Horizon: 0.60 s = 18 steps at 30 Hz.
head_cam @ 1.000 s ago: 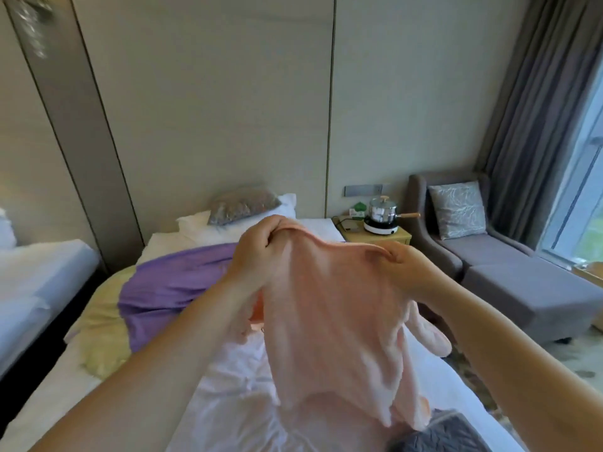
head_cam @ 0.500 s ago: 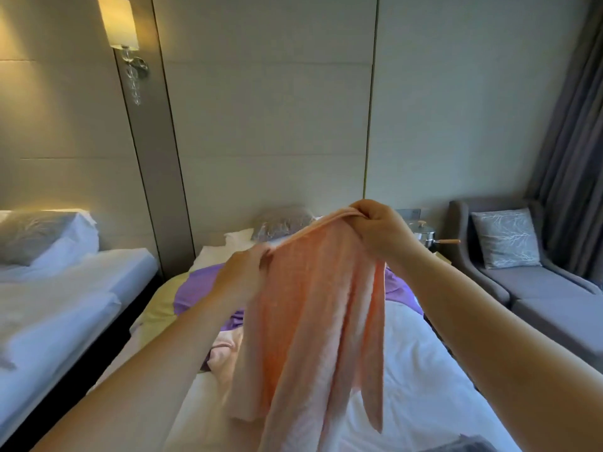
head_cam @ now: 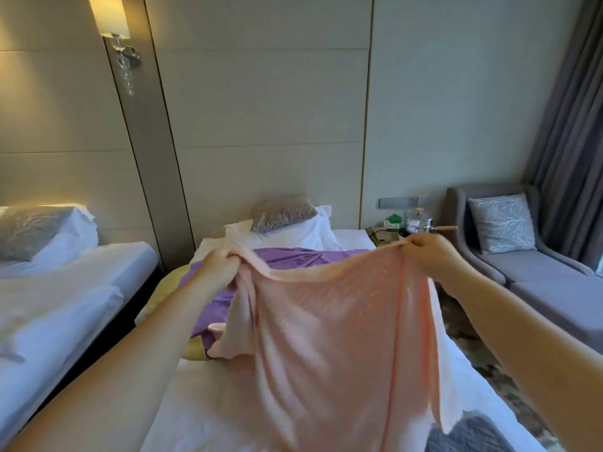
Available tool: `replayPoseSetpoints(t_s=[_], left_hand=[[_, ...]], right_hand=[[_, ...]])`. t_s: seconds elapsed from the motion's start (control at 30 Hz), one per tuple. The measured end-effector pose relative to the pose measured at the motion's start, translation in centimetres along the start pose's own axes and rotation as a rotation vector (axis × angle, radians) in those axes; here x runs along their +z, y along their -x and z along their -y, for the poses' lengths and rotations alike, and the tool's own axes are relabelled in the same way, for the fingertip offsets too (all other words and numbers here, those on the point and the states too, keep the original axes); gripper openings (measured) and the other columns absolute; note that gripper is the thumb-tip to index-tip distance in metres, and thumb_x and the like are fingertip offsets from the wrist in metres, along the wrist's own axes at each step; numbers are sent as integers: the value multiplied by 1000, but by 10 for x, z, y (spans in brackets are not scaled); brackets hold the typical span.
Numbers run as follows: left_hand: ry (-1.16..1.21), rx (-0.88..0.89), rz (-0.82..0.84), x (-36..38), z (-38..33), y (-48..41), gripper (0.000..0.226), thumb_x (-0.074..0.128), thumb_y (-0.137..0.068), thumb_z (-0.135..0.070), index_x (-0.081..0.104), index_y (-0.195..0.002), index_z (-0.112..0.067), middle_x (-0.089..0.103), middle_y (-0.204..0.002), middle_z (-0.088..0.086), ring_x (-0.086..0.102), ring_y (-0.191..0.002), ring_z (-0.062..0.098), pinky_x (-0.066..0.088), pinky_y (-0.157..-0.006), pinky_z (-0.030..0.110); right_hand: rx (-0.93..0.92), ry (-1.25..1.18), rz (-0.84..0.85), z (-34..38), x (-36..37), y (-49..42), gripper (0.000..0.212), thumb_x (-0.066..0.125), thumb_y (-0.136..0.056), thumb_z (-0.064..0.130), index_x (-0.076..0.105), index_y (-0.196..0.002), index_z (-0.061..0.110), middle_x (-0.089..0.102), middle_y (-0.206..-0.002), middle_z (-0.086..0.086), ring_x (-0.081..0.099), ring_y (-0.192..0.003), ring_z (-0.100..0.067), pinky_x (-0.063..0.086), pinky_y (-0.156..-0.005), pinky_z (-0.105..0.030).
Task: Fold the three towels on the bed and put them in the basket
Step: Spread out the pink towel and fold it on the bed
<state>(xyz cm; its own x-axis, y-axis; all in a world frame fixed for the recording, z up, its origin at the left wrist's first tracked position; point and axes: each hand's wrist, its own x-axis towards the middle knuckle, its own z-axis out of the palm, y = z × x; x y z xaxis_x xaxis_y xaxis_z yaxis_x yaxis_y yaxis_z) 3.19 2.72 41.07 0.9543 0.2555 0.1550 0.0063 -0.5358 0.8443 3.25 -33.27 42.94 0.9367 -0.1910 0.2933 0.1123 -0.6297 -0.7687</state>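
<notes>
The pink towel (head_cam: 326, 337) hangs spread between both hands above the middle of the bed (head_cam: 202, 402). The left hand (head_cam: 222, 265) grips one bunched top corner, fingers curled round the cloth, over the bed's left half and just in front of the purple towel (head_cam: 293, 261). The right hand (head_cam: 427, 252) pinches the opposite top corner, raised toward the bed's right edge and in line with the nightstand (head_cam: 385, 236). The top hem sags in a shallow curve between the two grips. The rest falls toward the foot end, hiding much of the white sheet, and a loose flap on its left side droops below the left hand. Behind it the purple towel lies crumpled across the bed just below the pillows (head_cam: 293, 230), overlapping the yellow towel (head_cam: 163, 288), which shows along the bed's left edge. A grey quilted thing (head_cam: 470, 435) sits at the bed's near right corner, just below the pink towel's lowest tip; whether it is the basket cannot be told
</notes>
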Motion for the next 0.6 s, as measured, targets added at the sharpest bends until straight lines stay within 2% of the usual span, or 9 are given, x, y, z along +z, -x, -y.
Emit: replayPoseSetpoints(t_s=[0.07,0.17,0.23,0.33,0.37,0.43,0.53,0.6], left_hand=[[-15,168,-30,3,-41,2,24,45,-94,-17,66,-91,-6,61,-76,4,53,-69,15,37,-57,25],[-12,340,-27,3,-93,9,29,47,-95,-22,64,-87,0,55,-75,7,46,-71,15,33,-58,28],[-39,422,-2,1,-118,16,32,48,-96,-25,60,-83,2,46,-69,5,40,-66,14,28,-54,27],[-13,494,105,0,-141,30,28,51,-95,-23,63,-85,0,46,-68,1,41,-66,12,31,-57,27],[5,513,154,0,-146,33,26,52,-94,-22,64,-88,0,50,-71,3,43,-67,12,33,-58,26],[40,533,210,-2,-153,40,25,53,-94,-21,66,-93,1,54,-76,7,48,-68,14,38,-60,24],[75,567,186,-13,-154,41,25,57,-92,-24,66,-90,0,59,-76,8,53,-68,12,41,-61,23],[-18,594,127,-23,-141,34,18,62,-89,-24,66,-80,-9,65,-72,3,55,-61,8,41,-58,21]], right_hand=[[27,78,114,-5,14,8,19,55,-85,14,66,-70,10,55,-64,-2,47,-61,-16,34,-53,-25],[-19,91,310,6,31,24,8,63,-82,17,70,-84,13,64,-79,1,55,-71,-14,40,-58,-24],[-59,-65,375,28,37,34,15,68,-82,24,67,-96,20,67,-90,6,61,-83,-11,44,-64,-19],[-112,-433,494,68,41,45,43,74,-77,40,57,-113,25,69,-103,4,67,-93,-11,51,-78,-25],[-136,-480,502,79,42,47,50,74,-75,42,53,-116,25,68,-108,3,67,-96,-12,53,-80,-28],[-168,-417,437,95,44,52,53,74,-75,43,49,-119,25,64,-110,5,66,-97,-13,55,-79,-31],[-214,-298,278,106,47,52,30,65,-85,31,54,-107,15,63,-95,0,61,-83,-16,49,-67,-29],[-244,-284,167,109,45,48,10,59,-87,22,58,-94,16,62,-82,0,57,-73,-16,43,-60,-28]])
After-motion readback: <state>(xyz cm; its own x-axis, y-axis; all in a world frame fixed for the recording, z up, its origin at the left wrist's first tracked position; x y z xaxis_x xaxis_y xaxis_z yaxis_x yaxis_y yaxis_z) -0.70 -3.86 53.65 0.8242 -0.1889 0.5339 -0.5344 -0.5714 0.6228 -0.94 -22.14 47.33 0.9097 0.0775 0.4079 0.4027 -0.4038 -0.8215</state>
